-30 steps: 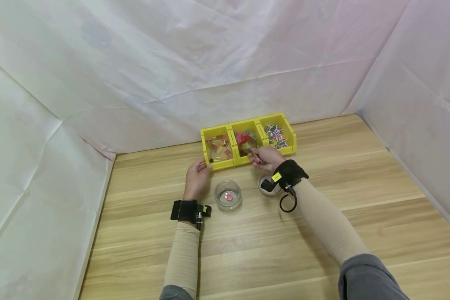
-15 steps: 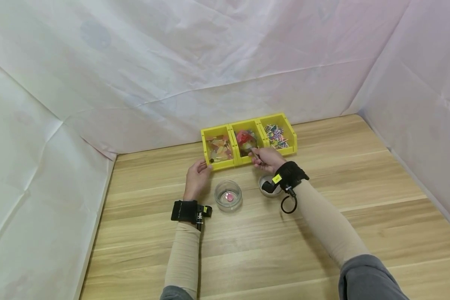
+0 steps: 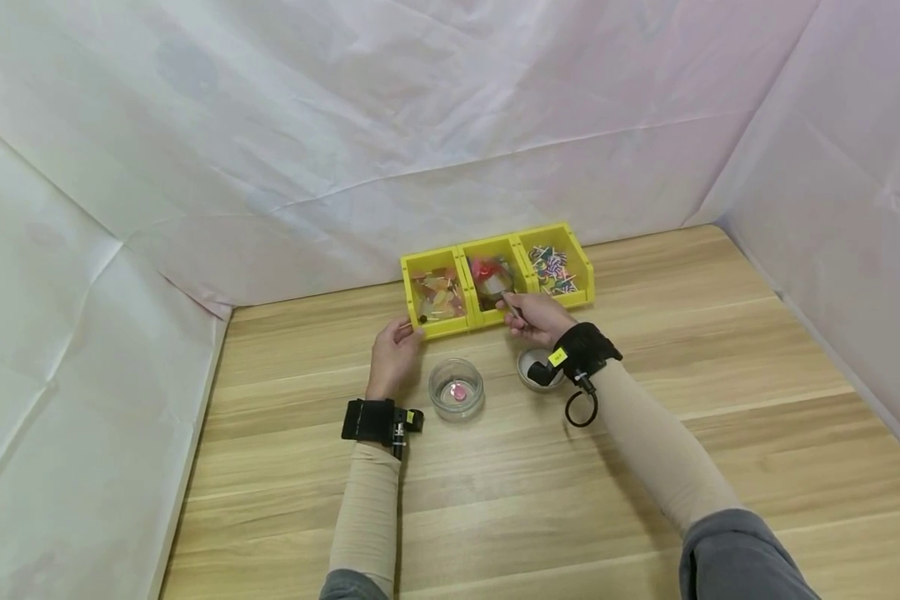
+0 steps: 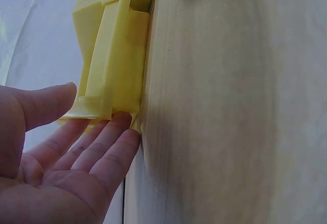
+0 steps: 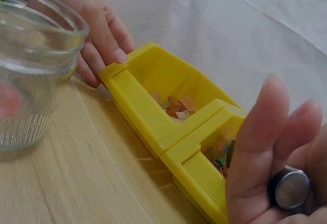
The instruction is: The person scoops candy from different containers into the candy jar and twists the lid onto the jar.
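Both hands are almost where they were half a second ago; only the red and pale contents of the middle bin (image 3: 487,320) look shifted, which suggests stirring or scooping is under way. The right hand (image 3: 537,317) grips a slim tool (image 3: 514,309), its long axis slanting forward and left, far end in that bin, rounded butt facing the right wrist camera. Whether it bears anything is unclear. The left hand's (image 3: 393,354) extended fingers touch the bins' near left corner.

Three bins (image 3: 487,320), one jar (image 3: 457,412)
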`<control>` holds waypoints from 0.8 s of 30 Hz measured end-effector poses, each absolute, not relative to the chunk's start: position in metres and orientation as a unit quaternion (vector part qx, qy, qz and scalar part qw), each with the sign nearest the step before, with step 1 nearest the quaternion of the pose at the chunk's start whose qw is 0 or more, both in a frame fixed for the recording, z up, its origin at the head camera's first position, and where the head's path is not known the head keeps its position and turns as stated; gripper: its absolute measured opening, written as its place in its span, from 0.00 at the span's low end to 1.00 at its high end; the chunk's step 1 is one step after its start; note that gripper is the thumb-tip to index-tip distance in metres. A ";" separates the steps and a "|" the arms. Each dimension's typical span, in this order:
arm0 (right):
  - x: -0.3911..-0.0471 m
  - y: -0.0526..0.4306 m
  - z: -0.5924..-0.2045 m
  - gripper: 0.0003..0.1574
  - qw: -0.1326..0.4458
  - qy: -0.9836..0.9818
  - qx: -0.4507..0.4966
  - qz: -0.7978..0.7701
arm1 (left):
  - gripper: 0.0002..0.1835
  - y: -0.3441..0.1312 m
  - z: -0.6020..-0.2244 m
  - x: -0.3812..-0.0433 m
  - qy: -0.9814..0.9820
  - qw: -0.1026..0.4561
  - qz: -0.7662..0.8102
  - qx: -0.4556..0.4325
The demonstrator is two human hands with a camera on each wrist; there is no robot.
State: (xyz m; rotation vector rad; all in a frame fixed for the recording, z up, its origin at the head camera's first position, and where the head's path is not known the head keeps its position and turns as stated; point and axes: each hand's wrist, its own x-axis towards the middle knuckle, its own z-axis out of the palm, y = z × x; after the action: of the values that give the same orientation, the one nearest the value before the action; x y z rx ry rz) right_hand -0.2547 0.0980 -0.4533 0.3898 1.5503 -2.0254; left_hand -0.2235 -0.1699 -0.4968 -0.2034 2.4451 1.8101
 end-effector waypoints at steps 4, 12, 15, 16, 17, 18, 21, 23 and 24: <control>-0.256 0.098 -0.456 0.26 0.282 0.550 0.143 -0.773 | 0.21 -0.171 -0.496 -0.224 0.799 0.045 0.597 -0.065; -0.259 0.090 -0.460 0.27 0.287 0.496 0.155 -0.804 | 0.21 -0.173 -0.498 -0.226 0.800 0.047 0.594 -0.070; -0.260 0.088 -0.461 0.28 0.283 0.489 0.164 -0.808 | 0.22 -0.172 -0.499 -0.225 0.797 0.052 0.598 -0.066; -0.260 0.087 -0.462 0.28 0.283 0.489 0.166 -0.808 | 0.22 -0.172 -0.499 -0.225 0.797 0.054 0.598 -0.066; -0.261 0.087 -0.462 0.28 0.283 0.489 0.167 -0.808 | 0.22 -0.172 -0.499 -0.224 0.797 0.055 0.598 -0.065; -0.261 0.086 -0.463 0.28 0.283 0.490 0.165 -0.807 | 0.22 -0.172 -0.499 -0.224 0.797 0.054 0.598 -0.067; -0.262 0.086 -0.464 0.28 0.287 0.494 0.157 -0.806 | 0.22 -0.171 -0.499 -0.223 0.795 0.050 0.600 -0.071; -0.262 0.087 -0.465 0.28 0.289 0.489 0.156 -0.808 | 0.22 -0.171 -0.499 -0.223 0.795 0.047 0.600 -0.072; -0.262 0.087 -0.465 0.28 0.290 0.485 0.157 -0.810 | 0.22 -0.171 -0.499 -0.223 0.795 0.048 0.601 -0.073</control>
State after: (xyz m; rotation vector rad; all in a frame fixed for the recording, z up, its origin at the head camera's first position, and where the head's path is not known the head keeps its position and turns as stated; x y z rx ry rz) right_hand -0.2619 0.0869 -0.4648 0.4180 1.2929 -2.1616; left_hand -0.2229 -0.1709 -0.4990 -0.2221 2.4234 1.8325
